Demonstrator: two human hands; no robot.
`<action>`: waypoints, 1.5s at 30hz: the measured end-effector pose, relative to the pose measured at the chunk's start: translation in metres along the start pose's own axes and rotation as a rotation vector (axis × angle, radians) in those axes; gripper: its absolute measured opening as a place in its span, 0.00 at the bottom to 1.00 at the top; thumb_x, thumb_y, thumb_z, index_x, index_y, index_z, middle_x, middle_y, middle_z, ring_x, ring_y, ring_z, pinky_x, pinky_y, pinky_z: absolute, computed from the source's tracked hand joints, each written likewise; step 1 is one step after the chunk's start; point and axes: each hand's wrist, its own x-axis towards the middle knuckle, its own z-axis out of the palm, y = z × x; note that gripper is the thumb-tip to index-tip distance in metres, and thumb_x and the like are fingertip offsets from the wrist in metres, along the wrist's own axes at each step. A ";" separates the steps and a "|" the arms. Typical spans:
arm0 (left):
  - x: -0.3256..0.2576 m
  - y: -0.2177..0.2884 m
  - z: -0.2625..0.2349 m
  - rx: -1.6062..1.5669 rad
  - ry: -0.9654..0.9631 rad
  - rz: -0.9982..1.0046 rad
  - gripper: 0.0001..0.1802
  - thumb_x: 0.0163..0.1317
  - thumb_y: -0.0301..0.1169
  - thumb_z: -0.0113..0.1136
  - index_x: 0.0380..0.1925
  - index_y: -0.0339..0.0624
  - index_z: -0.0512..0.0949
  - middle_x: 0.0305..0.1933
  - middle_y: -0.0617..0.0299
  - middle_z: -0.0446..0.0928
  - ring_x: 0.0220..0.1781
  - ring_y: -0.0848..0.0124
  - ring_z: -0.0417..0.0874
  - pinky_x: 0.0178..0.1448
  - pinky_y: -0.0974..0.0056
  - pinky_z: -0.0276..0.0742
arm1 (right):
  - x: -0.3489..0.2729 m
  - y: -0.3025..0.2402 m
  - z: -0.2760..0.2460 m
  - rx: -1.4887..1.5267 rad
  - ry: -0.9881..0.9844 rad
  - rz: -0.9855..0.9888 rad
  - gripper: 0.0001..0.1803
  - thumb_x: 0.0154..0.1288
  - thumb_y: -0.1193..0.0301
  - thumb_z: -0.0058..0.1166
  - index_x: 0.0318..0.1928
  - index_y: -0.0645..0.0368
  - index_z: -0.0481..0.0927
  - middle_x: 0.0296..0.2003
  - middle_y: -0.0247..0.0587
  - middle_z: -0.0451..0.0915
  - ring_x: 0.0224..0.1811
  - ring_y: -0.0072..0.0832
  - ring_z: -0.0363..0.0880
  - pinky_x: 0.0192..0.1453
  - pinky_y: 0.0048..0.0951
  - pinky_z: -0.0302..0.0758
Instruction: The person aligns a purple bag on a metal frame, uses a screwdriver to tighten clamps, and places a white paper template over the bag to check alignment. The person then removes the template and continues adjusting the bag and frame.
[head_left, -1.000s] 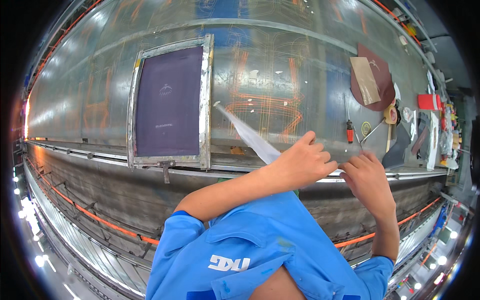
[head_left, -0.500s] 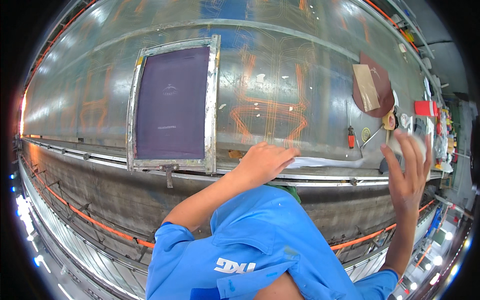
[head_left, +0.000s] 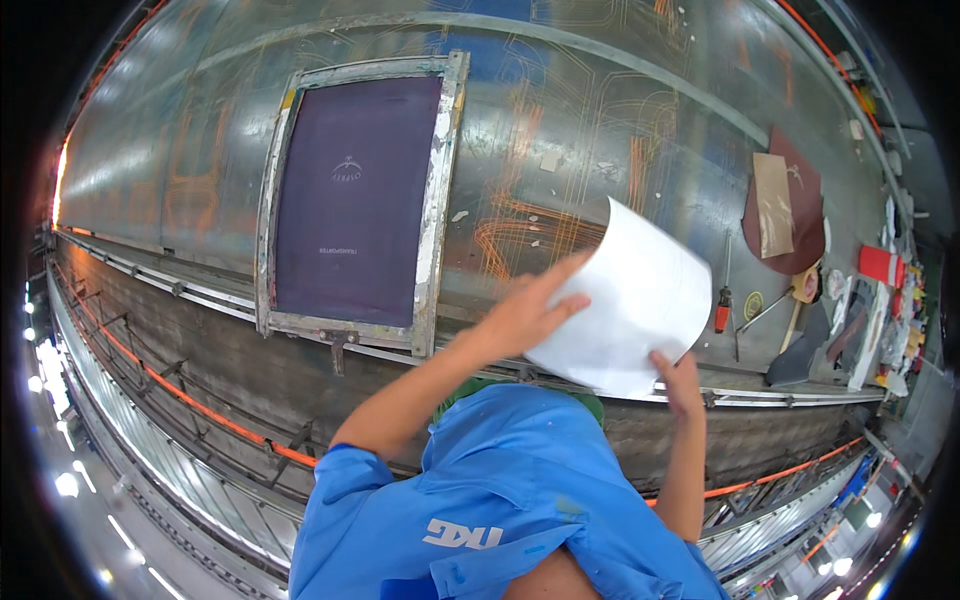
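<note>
A white sheet of paper (head_left: 640, 295) is lifted over the near edge of the metal table, bowed and tilted. My left hand (head_left: 525, 312) holds it by the left side, thumb lying over the paper and some fingertips hidden along the edge. At the lower right corner my right hand (head_left: 682, 385) pinches the sheet, its thumb on top. To the left of both hands lies a screen-printing frame (head_left: 445, 215), with dark purple mesh (head_left: 360, 200) bearing a small pale emblem and a short line of lettering.
Right of the paper lie a red-handled screwdriver (head_left: 722, 312), a yellow tape roll (head_left: 805, 285) and a dark red piece (head_left: 808, 235) under a tan strip (head_left: 772, 205). A red box (head_left: 880, 266) stands farther right. A metal rail (head_left: 800, 398) runs along the table's near edge.
My right hand has come left from the tools and now grips the paper. The sheet, earlier low along the table edge, is raised and spread between both hands.
</note>
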 end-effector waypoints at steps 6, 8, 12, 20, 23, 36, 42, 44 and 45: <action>0.179 0.057 -0.074 0.020 0.241 0.488 0.35 0.69 0.38 0.64 0.74 0.42 0.66 0.65 0.51 0.78 0.63 0.61 0.80 0.68 0.57 0.72 | 0.080 -0.218 0.017 -0.005 0.256 -0.787 0.36 0.67 0.70 0.66 0.71 0.64 0.65 0.60 0.44 0.78 0.64 0.30 0.75 0.70 0.34 0.69; 0.219 0.077 -0.091 0.185 0.287 0.575 0.42 0.67 0.34 0.68 0.77 0.41 0.58 0.68 0.49 0.72 0.66 0.63 0.76 0.67 0.59 0.74 | 0.087 -0.285 0.019 0.001 0.362 -1.037 0.33 0.70 0.68 0.65 0.70 0.63 0.67 0.58 0.44 0.80 0.59 0.28 0.78 0.64 0.31 0.72; 0.253 0.115 -0.138 0.065 0.318 0.576 0.39 0.69 0.34 0.66 0.75 0.41 0.60 0.66 0.47 0.73 0.66 0.63 0.76 0.65 0.60 0.76 | 0.144 -0.325 0.027 -0.049 0.395 -1.039 0.33 0.69 0.66 0.66 0.69 0.64 0.69 0.49 0.45 0.85 0.50 0.26 0.83 0.53 0.28 0.78; 0.280 -0.101 -0.125 0.092 0.081 -0.212 0.34 0.66 0.34 0.66 0.71 0.41 0.70 0.58 0.53 0.83 0.57 0.63 0.84 0.62 0.59 0.77 | 0.287 -0.212 0.039 -0.062 0.251 -0.642 0.37 0.67 0.61 0.69 0.69 0.65 0.69 0.38 0.45 0.88 0.38 0.25 0.87 0.42 0.27 0.80; 0.252 -0.114 -0.124 0.073 0.064 -0.366 0.31 0.65 0.32 0.68 0.68 0.42 0.74 0.49 0.59 0.86 0.49 0.72 0.83 0.52 0.63 0.77 | 0.299 -0.183 0.048 -0.119 0.247 -0.533 0.39 0.66 0.62 0.69 0.71 0.67 0.66 0.44 0.50 0.87 0.40 0.27 0.87 0.43 0.27 0.81; 0.186 -0.144 -0.109 0.020 0.142 -0.401 0.23 0.64 0.22 0.64 0.60 0.32 0.78 0.47 0.51 0.86 0.36 0.72 0.85 0.38 0.69 0.82 | 0.255 -0.117 0.012 -0.372 -0.069 -0.257 0.33 0.66 0.71 0.64 0.70 0.61 0.71 0.48 0.38 0.85 0.53 0.27 0.81 0.59 0.33 0.75; 0.175 -0.151 -0.097 -0.192 0.313 -0.435 0.21 0.67 0.21 0.64 0.60 0.31 0.78 0.50 0.52 0.85 0.38 0.71 0.86 0.39 0.69 0.82 | 0.240 -0.110 0.016 -0.294 -0.063 -0.192 0.27 0.66 0.70 0.64 0.65 0.58 0.77 0.48 0.34 0.86 0.51 0.24 0.81 0.58 0.28 0.75; 0.176 -0.154 -0.102 -0.282 0.370 -0.476 0.21 0.67 0.22 0.64 0.60 0.31 0.78 0.51 0.54 0.85 0.39 0.72 0.86 0.40 0.69 0.82 | 0.237 -0.114 0.020 -0.192 -0.021 -0.242 0.26 0.67 0.69 0.63 0.65 0.56 0.78 0.47 0.35 0.86 0.51 0.24 0.81 0.59 0.28 0.75; 0.177 -0.153 -0.102 -0.313 0.385 -0.467 0.21 0.67 0.21 0.63 0.61 0.31 0.77 0.51 0.54 0.84 0.39 0.72 0.85 0.41 0.69 0.82 | 0.237 -0.113 0.015 -0.137 0.001 -0.268 0.26 0.67 0.69 0.62 0.65 0.56 0.78 0.47 0.35 0.86 0.51 0.24 0.81 0.59 0.28 0.75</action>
